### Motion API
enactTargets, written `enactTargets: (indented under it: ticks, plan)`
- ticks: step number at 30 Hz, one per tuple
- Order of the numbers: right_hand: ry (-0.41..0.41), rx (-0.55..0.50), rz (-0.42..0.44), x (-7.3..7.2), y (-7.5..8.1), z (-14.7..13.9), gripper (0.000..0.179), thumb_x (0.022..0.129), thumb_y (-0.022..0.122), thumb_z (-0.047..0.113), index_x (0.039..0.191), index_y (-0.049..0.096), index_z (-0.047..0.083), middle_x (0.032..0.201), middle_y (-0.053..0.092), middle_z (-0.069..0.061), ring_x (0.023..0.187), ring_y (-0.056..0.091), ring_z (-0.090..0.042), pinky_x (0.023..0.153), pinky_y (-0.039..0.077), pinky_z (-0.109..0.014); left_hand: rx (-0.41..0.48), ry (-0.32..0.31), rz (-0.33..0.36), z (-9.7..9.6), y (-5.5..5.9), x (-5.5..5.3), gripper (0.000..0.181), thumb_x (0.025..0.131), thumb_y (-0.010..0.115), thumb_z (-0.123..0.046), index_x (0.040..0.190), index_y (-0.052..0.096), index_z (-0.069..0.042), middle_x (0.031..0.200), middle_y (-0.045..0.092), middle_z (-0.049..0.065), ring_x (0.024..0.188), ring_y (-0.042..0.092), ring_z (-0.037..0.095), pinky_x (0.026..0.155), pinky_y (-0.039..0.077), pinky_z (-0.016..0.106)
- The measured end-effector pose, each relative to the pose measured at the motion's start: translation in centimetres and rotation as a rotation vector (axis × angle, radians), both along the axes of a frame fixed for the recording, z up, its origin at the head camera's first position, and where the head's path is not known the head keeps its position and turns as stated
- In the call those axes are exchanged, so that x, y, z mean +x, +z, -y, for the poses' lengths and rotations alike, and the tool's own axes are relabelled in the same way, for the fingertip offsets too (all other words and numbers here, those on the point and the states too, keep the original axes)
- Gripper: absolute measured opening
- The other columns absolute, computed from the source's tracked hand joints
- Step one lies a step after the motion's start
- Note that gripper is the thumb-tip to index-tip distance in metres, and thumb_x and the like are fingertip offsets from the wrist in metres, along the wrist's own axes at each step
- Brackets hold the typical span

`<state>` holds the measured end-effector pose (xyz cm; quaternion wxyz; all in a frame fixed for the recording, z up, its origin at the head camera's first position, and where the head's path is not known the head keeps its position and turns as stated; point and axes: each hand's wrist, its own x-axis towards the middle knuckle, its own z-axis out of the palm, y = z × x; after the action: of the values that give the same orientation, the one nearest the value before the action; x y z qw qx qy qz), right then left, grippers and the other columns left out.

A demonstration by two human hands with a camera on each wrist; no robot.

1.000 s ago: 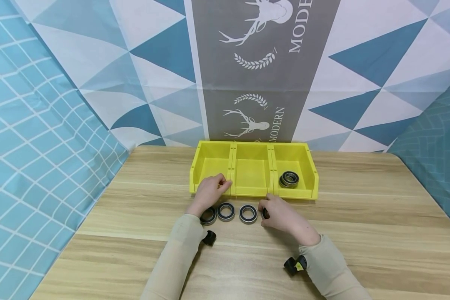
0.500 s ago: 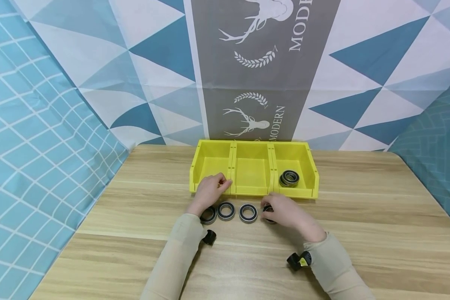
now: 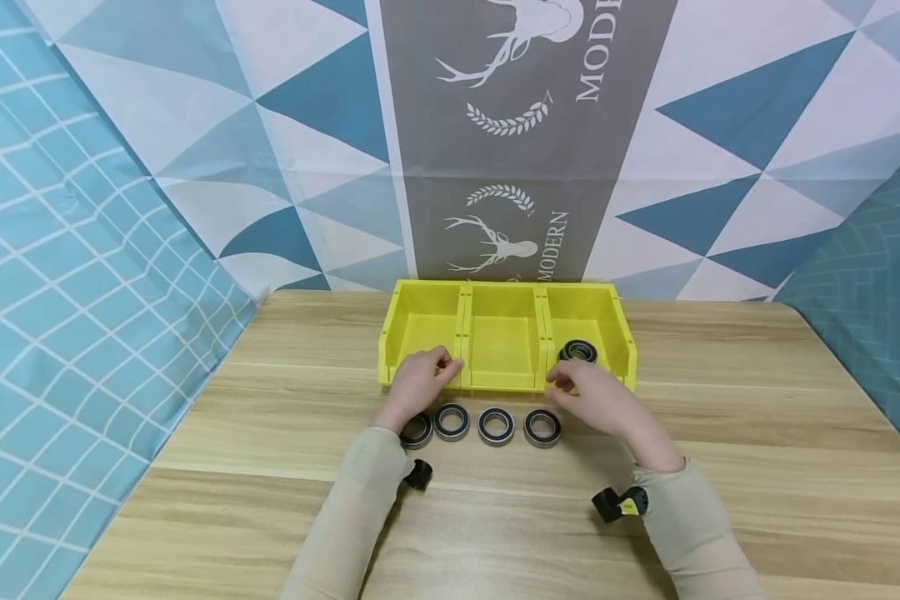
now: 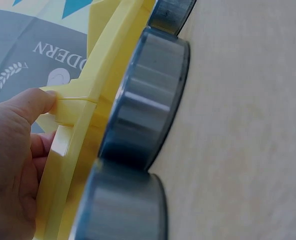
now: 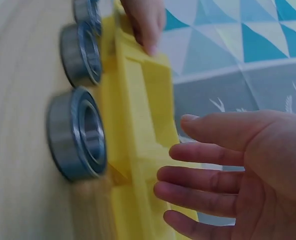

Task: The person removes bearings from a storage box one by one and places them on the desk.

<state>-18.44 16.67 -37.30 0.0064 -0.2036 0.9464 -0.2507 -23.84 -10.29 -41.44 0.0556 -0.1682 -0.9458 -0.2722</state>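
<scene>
A row of several ball bearings, black-faced with steel rims, lies on the table before a yellow three-compartment parts bin (image 3: 502, 382). My left hand (image 3: 418, 382) grips the bin's front edge by the left divider; its thumb and curled fingers meet the yellow plastic in the left wrist view. The leftmost bearing (image 3: 417, 431) is partly hidden by that wrist. My right hand (image 3: 588, 396) is over the front of the right compartment, fingers apart and holding nothing. Just beyond its fingertips, stacked bearings (image 3: 578, 351) lie inside that compartment. The rightmost loose bearing (image 3: 542, 428) lies left of this hand.
The bin's left and middle compartments (image 3: 504, 337) show bare yellow floors. Behind the wooden table (image 3: 735, 433) hangs a patterned cloth (image 3: 510, 150). Each sleeved wrist carries a small black camera (image 3: 607, 505).
My right hand has let go of the rightmost loose bearing and moved up and right to the right compartment's front. That bearing now shows whole on the table. The left hand stays put.
</scene>
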Motion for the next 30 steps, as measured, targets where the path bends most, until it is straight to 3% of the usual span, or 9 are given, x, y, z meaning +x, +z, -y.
enactTargets:
  ticks: [13,21,30]
  plan:
    - [-0.086,-0.064,-0.027,-0.9,0.3,-1.8,0.024,0.088,0.058,0.019,0.104,0.061,0.001,0.094,0.064,-0.008,0.087,0.059,-0.023,0.078,0.047,-0.041,0.002,-0.007,0.006,0.3,-0.1,-0.1,0.028,0.091,0.049,-0.041,0.078,0.053,-0.016,0.061,0.047,-0.003,0.059,0.041,0.015,0.06,0.031,0.027]
    - [-0.115,-0.006,-0.028,-2.0,0.6,-3.0,0.026,0.088,0.056,0.018,0.105,0.061,-0.002,0.097,0.062,-0.014,0.089,0.058,-0.027,0.078,0.046,-0.044,0.008,-0.028,-0.005,0.3,0.0,-0.1,0.028,0.091,0.049,-0.041,0.079,0.053,-0.016,0.061,0.047,-0.003,0.058,0.042,0.015,0.059,0.032,0.026]
    - [-0.159,0.1,-0.012,-3.8,0.3,-3.0,0.038,0.089,0.055,0.021,0.117,0.053,-0.005,0.114,0.05,-0.026,0.104,0.051,-0.039,0.089,0.039,-0.052,-0.001,-0.027,0.006,0.2,0.0,-0.2,0.028,0.092,0.049,-0.041,0.079,0.053,-0.016,0.062,0.048,-0.003,0.06,0.042,0.014,0.061,0.032,0.027]
